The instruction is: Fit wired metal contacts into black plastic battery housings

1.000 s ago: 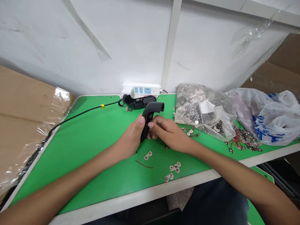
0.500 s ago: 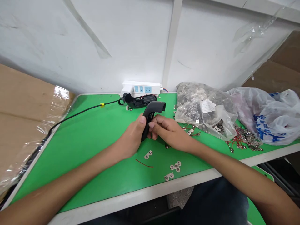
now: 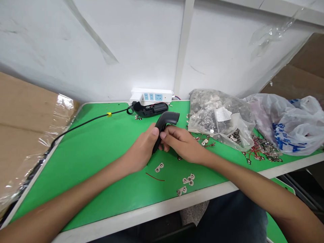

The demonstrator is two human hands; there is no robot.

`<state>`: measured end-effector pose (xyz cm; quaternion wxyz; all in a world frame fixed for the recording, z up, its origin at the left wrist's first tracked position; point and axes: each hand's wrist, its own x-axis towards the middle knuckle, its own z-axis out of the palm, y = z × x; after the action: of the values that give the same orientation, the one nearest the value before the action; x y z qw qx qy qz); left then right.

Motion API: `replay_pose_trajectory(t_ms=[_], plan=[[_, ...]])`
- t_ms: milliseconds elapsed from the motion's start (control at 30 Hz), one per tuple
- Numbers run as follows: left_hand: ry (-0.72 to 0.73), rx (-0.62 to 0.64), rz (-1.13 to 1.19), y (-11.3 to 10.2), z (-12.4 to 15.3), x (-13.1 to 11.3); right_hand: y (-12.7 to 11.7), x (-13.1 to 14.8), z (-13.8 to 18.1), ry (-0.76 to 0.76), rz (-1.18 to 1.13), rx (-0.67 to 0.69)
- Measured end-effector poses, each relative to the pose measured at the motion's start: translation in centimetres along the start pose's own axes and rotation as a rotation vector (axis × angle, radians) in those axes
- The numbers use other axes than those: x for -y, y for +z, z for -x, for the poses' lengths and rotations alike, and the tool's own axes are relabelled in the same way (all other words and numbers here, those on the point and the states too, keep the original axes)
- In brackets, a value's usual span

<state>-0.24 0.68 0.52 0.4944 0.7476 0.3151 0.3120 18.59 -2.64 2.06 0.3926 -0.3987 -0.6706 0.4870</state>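
Observation:
A black curved plastic housing (image 3: 165, 120) stands tilted above the middle of the green mat (image 3: 101, 148). My left hand (image 3: 143, 148) is wrapped round its lower part, thumb pressed against its side. My right hand (image 3: 181, 143) grips the same piece from the right, fingers curled and thumb meeting the left thumb. A second black shell half (image 3: 150, 109) with wiring inside lies behind, by the white power strip (image 3: 152, 96). Small metal contact tabs (image 3: 188, 180) and a short red wire (image 3: 155, 177) lie on the mat near the front edge.
A black cable (image 3: 83, 124) runs from the shell to the left edge. A clear bag of metal parts (image 3: 217, 116) and a white printed bag (image 3: 286, 123) sit at the right, with loose tabs spilled before them. Wrapped cardboard (image 3: 27, 128) stands left.
The top of the black housing has tipped slightly to the right in my hands. Both hands have stayed in place.

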Motion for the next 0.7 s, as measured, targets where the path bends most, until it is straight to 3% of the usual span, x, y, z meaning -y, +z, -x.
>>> replay_pose_trajectory(t_ms=[700], plan=[[-0.026,0.012,-0.02,-0.05,0.25,-0.23,-0.01,0.21,0.26,-0.02,0.195,-0.029]])
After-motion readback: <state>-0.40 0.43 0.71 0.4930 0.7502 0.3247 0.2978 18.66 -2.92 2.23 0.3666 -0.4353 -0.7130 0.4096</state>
